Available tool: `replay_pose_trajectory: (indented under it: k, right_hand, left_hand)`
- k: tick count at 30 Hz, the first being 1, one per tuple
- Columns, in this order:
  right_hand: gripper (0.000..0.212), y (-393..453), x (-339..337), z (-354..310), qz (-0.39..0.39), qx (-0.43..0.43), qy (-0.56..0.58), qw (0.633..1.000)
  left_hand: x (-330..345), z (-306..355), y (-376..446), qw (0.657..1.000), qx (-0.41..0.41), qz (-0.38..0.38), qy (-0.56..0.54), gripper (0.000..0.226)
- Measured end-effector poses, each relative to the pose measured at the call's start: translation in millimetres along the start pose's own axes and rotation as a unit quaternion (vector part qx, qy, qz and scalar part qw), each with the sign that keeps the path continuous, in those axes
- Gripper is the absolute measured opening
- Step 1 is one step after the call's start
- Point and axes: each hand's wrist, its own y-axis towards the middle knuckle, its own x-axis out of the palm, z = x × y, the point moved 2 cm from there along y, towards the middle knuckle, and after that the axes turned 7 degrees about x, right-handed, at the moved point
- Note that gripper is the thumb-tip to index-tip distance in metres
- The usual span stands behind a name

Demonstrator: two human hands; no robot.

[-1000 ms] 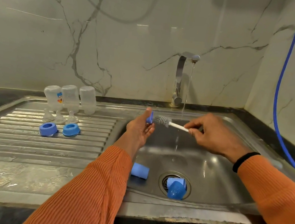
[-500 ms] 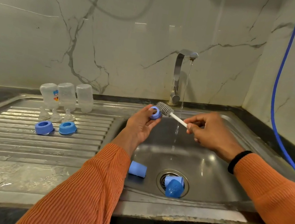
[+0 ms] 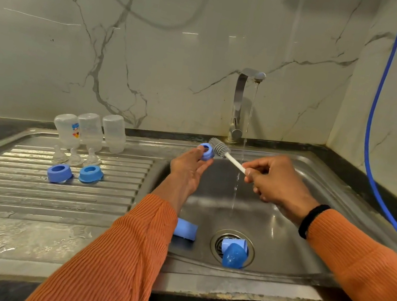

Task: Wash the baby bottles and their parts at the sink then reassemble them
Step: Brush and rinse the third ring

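My left hand (image 3: 189,168) pinches a blue bottle ring (image 3: 206,151) above the sink's back left corner. My right hand (image 3: 275,180) grips the white handle of a small grey brush (image 3: 219,148), whose head touches the ring's right side. Three clear bottles (image 3: 90,131) stand upside down on the drainboard (image 3: 27,195), with clear nipples (image 3: 74,156) in front of them and two blue rings (image 3: 59,173) (image 3: 91,173) nearer me. In the sink basin (image 3: 283,233) lie a blue cap (image 3: 185,229) beside my left sleeve and blue caps (image 3: 234,252) on the drain.
The tap (image 3: 241,105) at the back runs a thin stream of water between my hands. A blue hose (image 3: 377,127) hangs down the right wall onto the dark counter. A white cable loops on the marble wall above.
Both hands have risen toward the back of the sink. The ring has turned so its opening faces up, and the brush head now sits beside it.
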Motion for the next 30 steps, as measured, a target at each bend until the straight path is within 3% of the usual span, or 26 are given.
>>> replay_pose_trajectory:
  k: [2, 6, 10, 14, 18, 23, 30]
  right_hand:
    - [0.017, -4.6, 0.8, -3.5, -0.009, -0.004, -0.006, 1.000]
    - [0.017, -1.3, 1.7, -3.8, 0.022, 0.000, 0.018, 1.000]
    - [0.015, 2.6, -2.4, 3.1, 0.035, 0.026, 0.048, 0.998]
    - [0.017, 4.4, 1.4, 7.8, 0.029, 0.030, 0.032, 0.999]
    - [0.018, 5.7, 0.7, 6.4, 0.016, 0.032, 0.033, 0.999]
    - [0.018, 8.8, 0.1, 3.3, 0.031, -0.001, -0.012, 0.999]
    - [0.023, 1.2, 8.8, -1.7, 0.009, -0.017, -0.020, 1.000]
  left_hand:
    - [-3.8, 4.1, 1.1, 1.000, -0.007, 0.016, -0.018, 0.021]
    - [2.3, 1.8, -6.5, 0.999, -0.022, -0.047, -0.001, 0.010]
    - [5.9, -4.2, -10.8, 0.994, -0.025, -0.100, 0.037, 0.031]
    - [3.6, -4.8, -8.4, 0.986, -0.026, -0.107, 0.127, 0.023]
    - [0.6, -4.1, -10.0, 0.983, -0.052, -0.125, 0.123, 0.039]
    - [4.8, -6.6, -14.6, 0.978, -0.070, -0.161, 0.116, 0.035]
    - [5.2, -5.8, -6.0, 0.994, -0.039, -0.070, 0.080, 0.034]
